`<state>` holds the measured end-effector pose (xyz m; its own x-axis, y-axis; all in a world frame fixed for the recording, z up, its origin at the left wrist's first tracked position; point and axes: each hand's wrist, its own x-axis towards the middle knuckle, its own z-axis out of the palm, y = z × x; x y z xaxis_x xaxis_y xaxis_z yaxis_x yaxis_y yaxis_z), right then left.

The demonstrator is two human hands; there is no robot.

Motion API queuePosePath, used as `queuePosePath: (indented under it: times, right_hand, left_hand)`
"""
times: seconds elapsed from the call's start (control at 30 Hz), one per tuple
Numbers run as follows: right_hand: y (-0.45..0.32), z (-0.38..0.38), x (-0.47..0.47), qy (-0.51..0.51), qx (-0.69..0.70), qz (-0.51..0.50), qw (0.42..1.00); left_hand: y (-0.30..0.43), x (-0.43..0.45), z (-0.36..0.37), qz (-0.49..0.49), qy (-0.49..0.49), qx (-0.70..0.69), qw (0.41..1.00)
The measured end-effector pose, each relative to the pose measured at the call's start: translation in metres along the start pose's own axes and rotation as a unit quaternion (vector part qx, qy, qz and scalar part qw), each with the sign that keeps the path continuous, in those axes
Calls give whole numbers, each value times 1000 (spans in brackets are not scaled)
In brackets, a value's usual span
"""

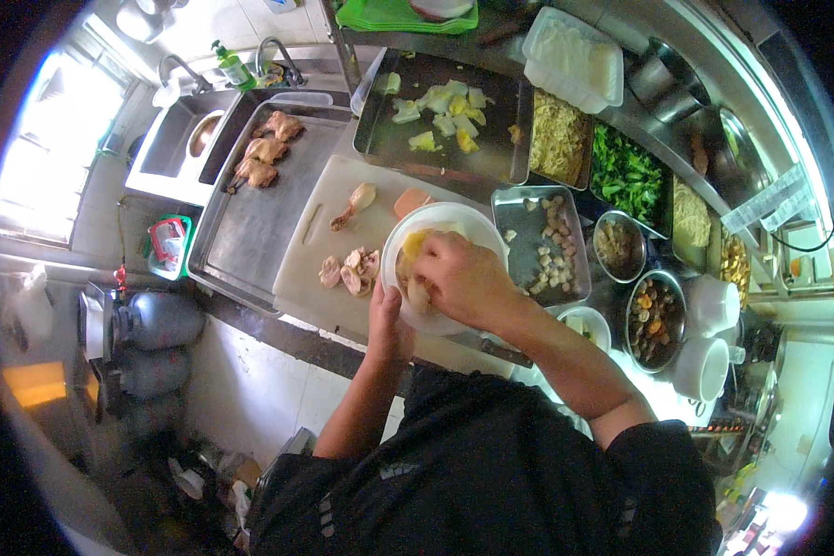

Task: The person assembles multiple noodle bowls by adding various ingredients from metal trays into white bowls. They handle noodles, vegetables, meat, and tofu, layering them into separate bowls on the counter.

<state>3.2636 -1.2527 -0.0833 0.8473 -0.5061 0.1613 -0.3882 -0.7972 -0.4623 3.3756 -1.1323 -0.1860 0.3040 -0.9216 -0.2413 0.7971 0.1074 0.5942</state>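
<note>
My left hand (pixel 391 320) holds a white plastic bowl (pixel 486 226) by its lower left side, above a white cutting board (pixel 299 271). My right hand (pixel 462 278) reaches into the bowl over pale and yellow food pieces (pixel 415 243); its fingertips are blurred, so whether they grip anything is unclear. Left of the bowl on the board lie a chicken drumstick (pixel 354 206) and several cut chicken pieces (pixel 353 272). A pinkish-orange piece (pixel 412 201) shows just behind the bowl's rim. To the right stands a metal tray (pixel 584 278) with small round and cut pieces.
A large tray (pixel 229 257) with chicken pieces (pixel 267 153) stands at left, beside a sink (pixel 174 149). Behind the board is a dark tray (pixel 382 149) with pale and yellow pieces. Chopped greens (pixel 625 174), a metal bowl (pixel 657 365) and white tubs (pixel 700 367) stand at right.
</note>
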Motion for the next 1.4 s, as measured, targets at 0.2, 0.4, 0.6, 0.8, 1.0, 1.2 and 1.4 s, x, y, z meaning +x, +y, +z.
queuePosePath:
  times: [0.2, 0.4, 0.6, 0.8, 1.0, 1.2, 1.4]
  right_hand:
    - [18, -27, -8, 110, 203, 137, 963]
    - [11, -23, -4, 70, 247, 159, 953]
    - [13, -27, -7, 53, 143, 122, 981]
    - [10, -30, 2, 65, 190, 129, 971]
    - [9, -11, -20, 136, 57, 70, 987]
    - [-2, 4, -16, 3, 20, -58, 998]
    - [-4, -16, -17, 77, -45, -26, 996]
  left_hand:
    - [19, 0, 24, 17, 3, 17, 1000]
    - [3, 6, 3, 6, 27, 7, 1000]
    - [8, 2, 14, -13, 4, -3, 1000]
    - [-2, 5, -3, -6, 16, -10, 1000]
    - [-12, 10, -14, -45, 35, -18, 998]
    - [-16, 10, -31, -62, 48, 6, 997]
    - [-21, 15, -18, -65, 25, -1, 998]
